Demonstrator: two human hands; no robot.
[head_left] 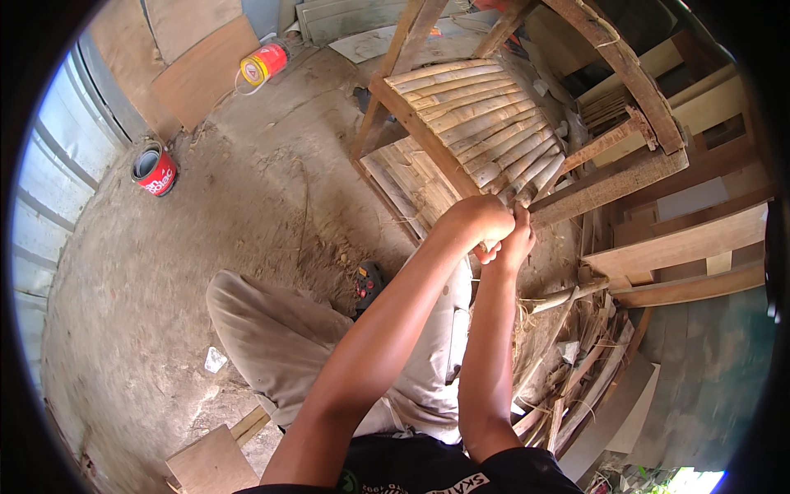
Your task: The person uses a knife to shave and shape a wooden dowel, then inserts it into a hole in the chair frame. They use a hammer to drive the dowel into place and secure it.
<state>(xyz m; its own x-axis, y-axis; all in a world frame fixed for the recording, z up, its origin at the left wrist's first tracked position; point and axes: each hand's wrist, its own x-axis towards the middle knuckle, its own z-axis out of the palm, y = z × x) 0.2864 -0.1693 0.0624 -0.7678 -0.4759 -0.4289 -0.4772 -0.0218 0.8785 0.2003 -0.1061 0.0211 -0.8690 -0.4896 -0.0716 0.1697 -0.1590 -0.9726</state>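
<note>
Gripping bamboo slats [481, 123] together, left hand [480, 221], right hand [517, 239].

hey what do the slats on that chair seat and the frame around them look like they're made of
The slats look like split bamboo or cane: pale, rounded, unfinished strips with node marks. The frame seems rough, unpainted timber, brown with visible grain. Both hands grip at the slats' ends.
</note>
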